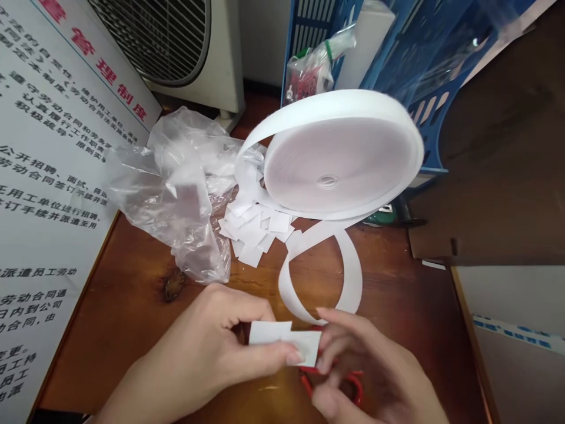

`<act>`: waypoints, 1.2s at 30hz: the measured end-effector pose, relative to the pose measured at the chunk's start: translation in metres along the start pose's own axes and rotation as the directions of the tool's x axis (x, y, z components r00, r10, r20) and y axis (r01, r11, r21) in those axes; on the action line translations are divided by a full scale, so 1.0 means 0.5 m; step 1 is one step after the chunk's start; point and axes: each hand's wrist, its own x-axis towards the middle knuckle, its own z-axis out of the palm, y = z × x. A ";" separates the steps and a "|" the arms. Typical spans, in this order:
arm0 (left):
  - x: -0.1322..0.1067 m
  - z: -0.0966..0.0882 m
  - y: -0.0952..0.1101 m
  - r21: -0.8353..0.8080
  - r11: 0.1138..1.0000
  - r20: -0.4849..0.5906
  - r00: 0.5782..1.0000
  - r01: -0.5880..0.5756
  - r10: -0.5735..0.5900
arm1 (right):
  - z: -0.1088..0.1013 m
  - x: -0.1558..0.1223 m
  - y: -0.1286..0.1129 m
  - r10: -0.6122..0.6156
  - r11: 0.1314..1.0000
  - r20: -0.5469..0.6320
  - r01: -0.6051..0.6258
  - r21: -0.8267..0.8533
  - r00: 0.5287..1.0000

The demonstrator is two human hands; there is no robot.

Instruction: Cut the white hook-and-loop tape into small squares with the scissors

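My left hand (220, 347) pinches two short white tape pieces (270, 332) between thumb and fingers; they overlap, slightly offset. Beside their right end is my right hand (375, 365), its fingers loosely curled and thumb apart, seemingly holding nothing. Red-handled scissors (356, 388) lie under that hand, partly hidden by it. A big roll of white tape (339, 159) stands tilted behind the hands. Its loose strip (353, 274) loops down toward my right fingertips; whether they touch it I cannot tell. Many cut white pieces (253, 229) are heaped left of the roll.
A crumpled clear plastic bag (189, 194) lies left of the heap on the wooden table (132, 306). Behind are blue baskets (435, 123) with a bag of small red items (309, 79). A printed board (44, 176) borders the left, a brown box (498, 159) the right.
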 end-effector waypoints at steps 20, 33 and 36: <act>0.025 -0.013 -0.002 0.100 0.989 -0.399 0.906 -0.111 0.143 | -0.084 0.148 0.051 -0.452 0.634 -0.354 0.016 -0.773 0.819; 0.005 0.042 -0.039 -0.305 0.950 -0.248 0.969 -0.061 -0.018 | -0.005 0.106 -0.003 -0.748 0.350 0.149 0.575 -0.740 0.647; 0.007 0.036 -0.037 -0.276 0.961 -0.259 0.965 -0.036 -0.038 | -0.004 0.115 0.007 -0.777 0.320 0.154 0.594 -0.738 0.611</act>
